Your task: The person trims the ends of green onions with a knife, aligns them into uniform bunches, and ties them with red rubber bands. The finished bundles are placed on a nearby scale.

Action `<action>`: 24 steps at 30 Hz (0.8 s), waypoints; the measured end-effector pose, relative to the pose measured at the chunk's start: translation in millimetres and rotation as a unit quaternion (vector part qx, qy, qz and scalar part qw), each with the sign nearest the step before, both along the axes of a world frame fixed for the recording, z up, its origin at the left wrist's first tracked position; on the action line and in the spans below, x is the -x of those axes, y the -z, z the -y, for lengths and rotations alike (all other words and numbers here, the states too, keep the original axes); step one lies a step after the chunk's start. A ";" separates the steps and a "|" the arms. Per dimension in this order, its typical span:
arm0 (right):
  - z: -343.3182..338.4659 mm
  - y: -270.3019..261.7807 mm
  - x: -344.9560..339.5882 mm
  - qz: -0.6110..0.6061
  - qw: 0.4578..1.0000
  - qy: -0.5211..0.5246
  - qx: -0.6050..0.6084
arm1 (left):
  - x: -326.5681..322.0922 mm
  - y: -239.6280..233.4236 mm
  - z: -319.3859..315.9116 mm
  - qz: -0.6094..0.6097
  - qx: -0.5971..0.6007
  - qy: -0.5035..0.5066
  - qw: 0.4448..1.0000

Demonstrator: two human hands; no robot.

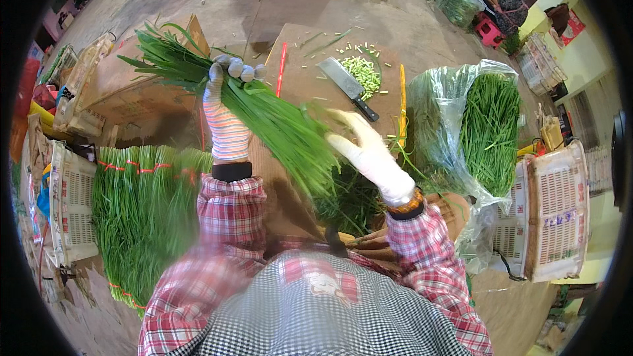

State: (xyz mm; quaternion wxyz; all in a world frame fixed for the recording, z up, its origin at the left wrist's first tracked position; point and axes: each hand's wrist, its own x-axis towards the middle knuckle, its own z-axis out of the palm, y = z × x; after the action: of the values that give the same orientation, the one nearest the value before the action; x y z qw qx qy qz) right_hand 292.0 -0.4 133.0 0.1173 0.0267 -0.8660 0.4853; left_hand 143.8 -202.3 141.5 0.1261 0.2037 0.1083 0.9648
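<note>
My left hand (pixel 230 94), in a striped glove, grips a bunch of long flat green leaves, apparently garlic chives (pixel 277 123), held slantwise over a cardboard-covered surface (pixel 306 66). My right hand (pixel 358 146), in a white glove, has its thumb and fingers apart at the right edge of the bunch's lower end; the fingertips are blurred, and I see nothing held in them. Beyond it a cleaver (pixel 348 86) with a black handle lies flat on the cardboard, touching a heap of short cut stem pieces (pixel 363 75). A red strip (pixel 282 70) lies left of the cleaver.
Bundles of chives tied with red bands (pixel 143 207) stand at my left beside a white plastic crate (pixel 74 202). On the right are a clear plastic bag of loose chives (pixel 492 128) and another crate (pixel 559 212). A cardboard box (pixel 143 99) is at front left. A person (pixel 512 10) sits far right.
</note>
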 end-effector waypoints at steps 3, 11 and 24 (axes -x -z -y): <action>34.8 0.6 29.5 0.044 0.981 0.047 0.182 | 0.6 2.2 -5.1 -0.013 0.022 0.003 1.000; 21.8 32.9 32.8 -0.055 0.784 0.116 0.607 | -22.5 -14.3 -17.2 0.167 0.144 -0.127 0.967; -93.0 6.9 -106.9 0.003 0.894 0.259 0.367 | 19.9 -1.9 -8.0 0.028 0.028 -0.053 0.998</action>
State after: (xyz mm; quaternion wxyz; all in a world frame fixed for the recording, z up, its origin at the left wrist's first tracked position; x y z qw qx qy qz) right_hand 398.9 92.6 126.1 0.2373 -0.2447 -0.6031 0.7212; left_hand 123.9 -194.3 143.4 0.0833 0.1668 0.1422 0.9721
